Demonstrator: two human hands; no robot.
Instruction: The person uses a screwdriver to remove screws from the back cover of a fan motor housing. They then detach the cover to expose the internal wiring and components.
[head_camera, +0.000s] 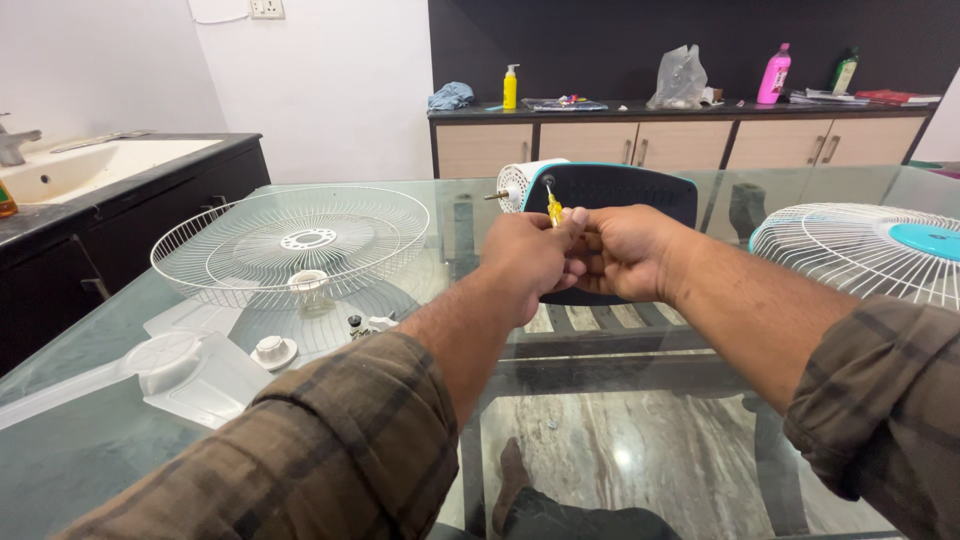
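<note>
Yellow-handled and slim, a small screwdriver (553, 207) is pinched between both hands above a glass table (640, 400), its tip angled up toward the back of a fan motor housing (610, 195) lying on its side. The left hand (530, 255) curls tightly around the tool's lower end, fingers closed on it, while the right hand (625, 250) presses in against the left, its fingers also folded narrow around the same grip. The motor's shaft (493, 196) pokes out to the left of the white front of the housing. By the look of it, the work goes best with the blade kept square to the screw head and the housing kept from rolling on the slick glass. Farther out, a white wire fan guard (290, 245) rests beside translucent fan blades (180, 375) and a round plastic cap (272, 351); a second guard (860, 255) with a teal centre sits at right.
</note>
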